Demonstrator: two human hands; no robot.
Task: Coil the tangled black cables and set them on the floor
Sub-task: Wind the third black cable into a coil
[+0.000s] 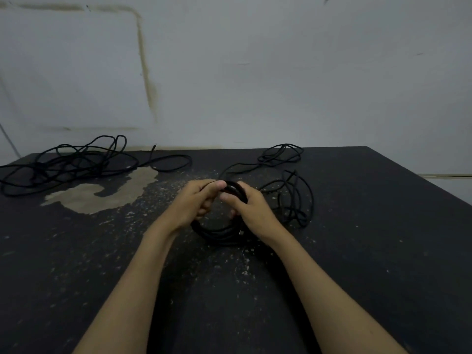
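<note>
A round coil of black cable [219, 235] is held upright between both hands over the middle of the dark floor. My left hand [196, 203] grips the coil's upper left part, thumb on top. My right hand [251, 209] grips its upper right part, fingers curled round the strands. A loose length of the same cable [297, 198] trails off to the right in tangled loops and runs on to a smaller loop [281, 153] near the wall. A separate tangled black cable [71, 163] lies at the far left.
The dark floor [370, 251] is speckled with pale flecks and has a worn tan patch [102, 194] left of centre. A grey wall [255, 72] rises right behind it. A pale floor strip [452, 185] shows at the right edge.
</note>
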